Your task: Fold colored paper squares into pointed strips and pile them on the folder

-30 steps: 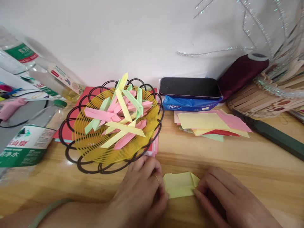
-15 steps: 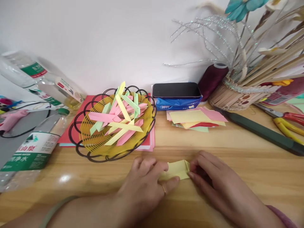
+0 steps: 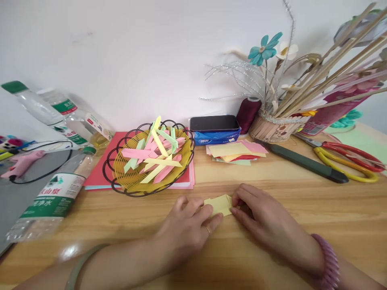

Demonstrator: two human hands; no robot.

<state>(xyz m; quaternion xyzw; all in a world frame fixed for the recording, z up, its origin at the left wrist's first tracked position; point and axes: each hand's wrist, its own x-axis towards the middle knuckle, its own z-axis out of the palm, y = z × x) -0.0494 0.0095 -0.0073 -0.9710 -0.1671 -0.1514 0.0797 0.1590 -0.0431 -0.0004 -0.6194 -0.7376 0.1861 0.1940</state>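
A small yellow sheet of paper [image 3: 218, 204] lies on the wooden table [image 3: 272, 257] between my hands, with a folded corner and crease at its right end. My left hand [image 3: 193, 221] presses on the paper's left part, fingers curled and thumb along the near edge. At the right end, my right hand [image 3: 256, 209] pinches the folded edge between thumb and fingers. Beyond my left hand, a yellow woven basket [image 3: 121, 173] with a black looped rim holds several folded pink, green and yellow paper strips [image 3: 159, 155].
Loose coloured paper [image 3: 232, 151] is stacked before a blue tissue pack [image 3: 216, 137] with a phone [image 3: 214, 123] on top. A dark green-handled tool [image 3: 302, 161] and scissors [image 3: 347, 159] lie right. Bottles [image 3: 54, 197] and a pink glue gun [image 3: 22, 165] are left.
The camera view has shifted, showing more of the right side and the purple bracelet. Both hands keep the same hold on the yellow paper, whose right-end fold looks much the same.
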